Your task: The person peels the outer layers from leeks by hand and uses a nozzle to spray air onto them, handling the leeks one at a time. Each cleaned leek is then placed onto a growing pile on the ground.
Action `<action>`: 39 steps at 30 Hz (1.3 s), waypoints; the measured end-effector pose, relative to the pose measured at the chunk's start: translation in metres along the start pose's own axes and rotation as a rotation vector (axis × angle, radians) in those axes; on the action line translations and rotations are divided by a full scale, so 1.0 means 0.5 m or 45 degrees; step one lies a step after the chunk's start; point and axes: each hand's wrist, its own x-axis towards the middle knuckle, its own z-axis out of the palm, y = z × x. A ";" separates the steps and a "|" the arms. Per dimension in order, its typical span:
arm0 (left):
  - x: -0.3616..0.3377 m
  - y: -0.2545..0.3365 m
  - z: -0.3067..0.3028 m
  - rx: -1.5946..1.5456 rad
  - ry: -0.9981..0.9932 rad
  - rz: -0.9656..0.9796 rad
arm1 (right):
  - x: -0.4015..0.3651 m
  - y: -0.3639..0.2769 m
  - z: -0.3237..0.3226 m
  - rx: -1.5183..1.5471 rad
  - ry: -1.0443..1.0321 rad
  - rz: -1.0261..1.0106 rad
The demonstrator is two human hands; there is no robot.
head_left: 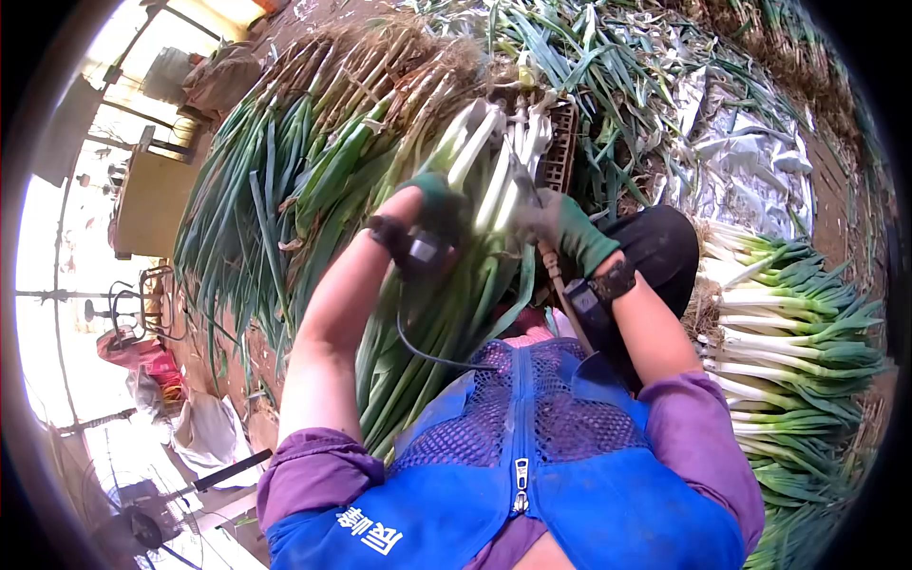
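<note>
My left hand, in a dark green glove, grips a bundle of green onions by the white stalks. My right hand, also in a green glove, holds a knife whose blade lies against the white stalks, with its wooden handle below the palm. The bundle's green leaves hang down across my lap. Black bands with small devices sit on both wrists, and a cable runs from the left one.
A large heap of untrimmed green onions with roots lies at the left. Trimmed onions are stacked at the right. A brown crate stands beyond my hands. Leaf scraps and silver sheeting cover the ground. A fan stands at the lower left.
</note>
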 end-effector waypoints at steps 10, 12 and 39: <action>-0.029 -0.123 0.083 -0.511 0.072 0.069 | 0.104 0.004 0.019 -0.257 -0.064 0.138; -0.035 -0.109 0.082 -0.473 0.069 0.030 | 0.106 0.024 0.040 -0.332 -0.053 0.029; -0.278 -0.067 -0.104 -1.267 0.628 0.702 | 0.014 -0.209 0.176 -0.652 0.373 -1.274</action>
